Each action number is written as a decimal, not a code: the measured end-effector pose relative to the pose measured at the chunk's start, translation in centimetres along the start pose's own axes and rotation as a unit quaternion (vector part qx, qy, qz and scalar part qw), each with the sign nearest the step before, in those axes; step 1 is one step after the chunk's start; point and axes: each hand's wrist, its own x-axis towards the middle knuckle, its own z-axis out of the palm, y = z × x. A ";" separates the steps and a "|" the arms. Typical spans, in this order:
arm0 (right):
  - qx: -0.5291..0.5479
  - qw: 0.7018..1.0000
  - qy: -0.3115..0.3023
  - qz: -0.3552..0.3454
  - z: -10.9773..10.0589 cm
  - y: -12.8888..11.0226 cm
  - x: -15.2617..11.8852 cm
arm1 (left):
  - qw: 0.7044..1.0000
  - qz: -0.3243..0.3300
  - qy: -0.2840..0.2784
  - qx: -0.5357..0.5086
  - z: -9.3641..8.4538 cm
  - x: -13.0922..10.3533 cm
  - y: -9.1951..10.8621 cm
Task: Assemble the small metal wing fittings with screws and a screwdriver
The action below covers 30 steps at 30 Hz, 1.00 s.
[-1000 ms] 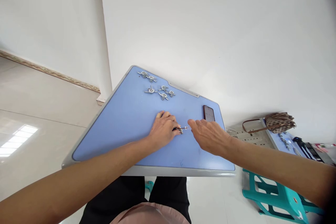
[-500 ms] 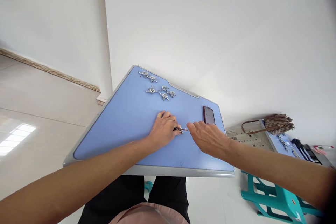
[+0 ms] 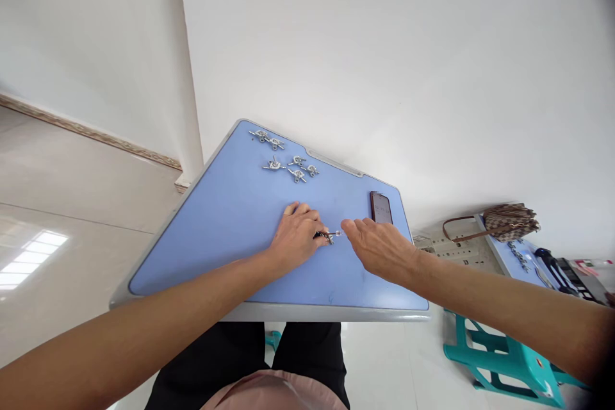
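My left hand (image 3: pixel 298 230) rests on the blue tabletop, its fingers closed on a small silver metal clamp-like fitting (image 3: pixel 329 239) that mostly hides under the thumb and fingertips. To its right, my right hand (image 3: pixel 377 245) is curled into a fist around a screwdriver (image 3: pixel 337 232). A thin shaft and a clear end show between the two hands, meeting the fitting; the fist covers the handle. Several similar metal fittings (image 3: pixel 297 175) with thin rods lie loose toward the back left of the table (image 3: pixel 206 250).
A phone (image 3: pixel 381 207) lies beyond my right hand. White wall rises behind the table's far edge. At the right stand a second table holding a checked handbag (image 3: pixel 512 221) and more metal parts (image 3: pixel 517 256), and a green plastic stool (image 3: pixel 504 359).
Both hands keep nearly the same place and grip. The shaft and clear end between them look slightly turned. The whole view has shifted a little.
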 end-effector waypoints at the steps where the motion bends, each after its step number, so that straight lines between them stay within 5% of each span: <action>1: 0.004 1.000 -0.011 -0.006 -0.1 0.0 0.1 | 1.000 0.000 0.000 0.003 0.0 0.0 0.0; 5: 0.021 0.999 -0.031 0.033 -0.8 -0.2 0.7 | 1.000 0.002 0.001 0.013 0.1 -0.1 -0.1; 11: -0.009 0.998 0.061 -0.010 0.1 -0.1 0.5 | 1.000 -0.004 -0.008 0.004 -0.2 0.0 0.1; 21: 0.055 0.993 -0.073 0.071 -0.4 -0.2 0.9 | 1.000 -0.005 -0.006 0.003 0.0 0.0 -0.1; 30: 0.032 0.999 0.013 -0.009 0.2 -0.4 0.0 | 1.000 0.004 0.008 0.009 0.0 -0.1 0.0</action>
